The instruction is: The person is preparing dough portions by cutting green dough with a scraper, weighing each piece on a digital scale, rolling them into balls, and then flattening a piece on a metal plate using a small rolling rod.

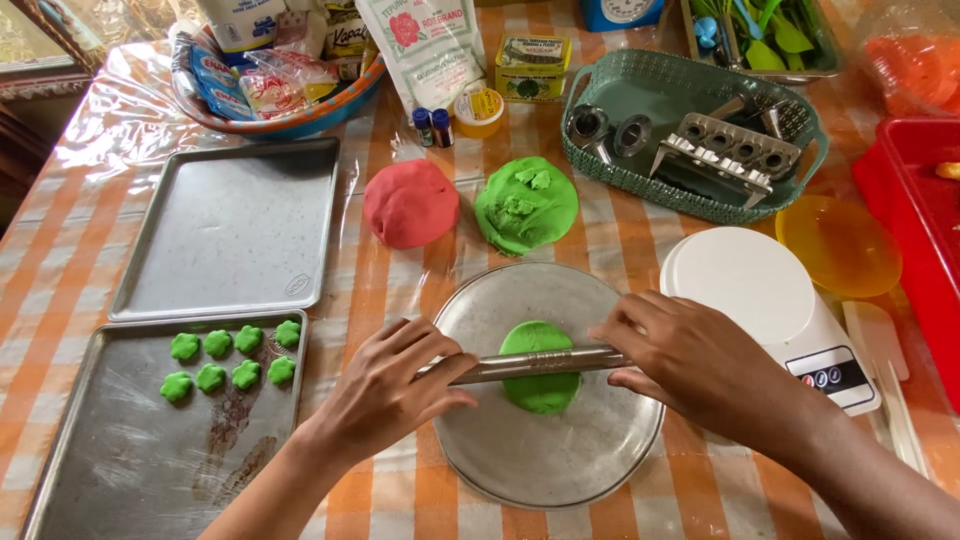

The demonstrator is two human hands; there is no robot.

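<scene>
Orange-and-white checked cloth under clear plastic is covering the surface (90, 230).

Near the front edge, centre, a round metal plate (590, 450) is carrying a flat green dough disc (541, 388). A steel roller (540, 362) is lying across the disc, long axis left-right, tilting slightly up to the right. Left hand (385, 388) is curling over the roller's left end, right hand (690, 362) is closing over the right end; both are gripping it, palms down, w/ the dough sitting between them, about equally near each.

Packages etc.:
- back edge, left of centre: bowl (300, 122) holding packets, blue/white/red
- back centre: white flour bag (425, 45) w/ red flower mark
- beside it: two small dark bottles (433, 127), yellow tub (479, 110), green-yellow box (532, 68)
- mid-surface: red dough ball (410, 203), green dough lump (526, 205)
- right: green basket (690, 75) w/ metal press parts, white scale (765, 300), yellow lid (838, 245)
- left edge: empty tray (232, 228); front-left corner tray (130, 460) w/ eight green flower pieces (232, 358)
</scene>
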